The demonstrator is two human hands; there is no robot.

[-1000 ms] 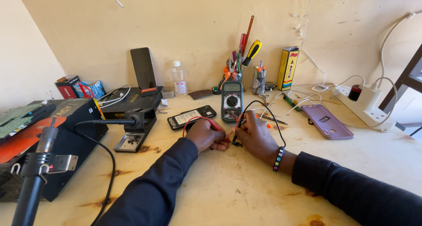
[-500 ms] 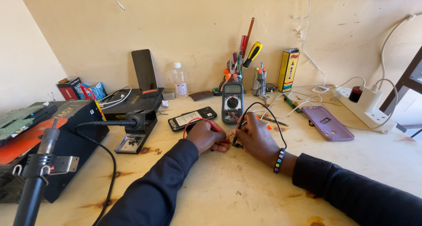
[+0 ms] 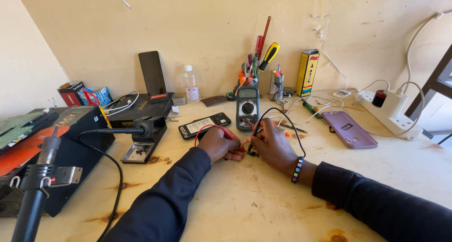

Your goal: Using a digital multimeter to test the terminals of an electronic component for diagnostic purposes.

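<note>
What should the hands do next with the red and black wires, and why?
Probably hold both probes steady and glance up at the multimeter. The left hand and right hand already press the tips together on a small part, and the meter stands just behind.

On the pale wooden bench (image 3: 263,209), stained with brown scorch marks, the left hand (image 3: 217,144) holds a red lead (image 3: 207,127) and the right hand (image 3: 272,145) a black lead (image 3: 282,117), both arms in dark navy sleeves, the right wrist ringed by a black bracelet (image 3: 296,170) with coloured beads. Toward the back edge stand a dark grey multimeter (image 3: 247,108) and a yellow box (image 3: 307,73), with a lilac phone case (image 3: 348,129) and a white power strip (image 3: 391,111) nearer the right edge.
</note>
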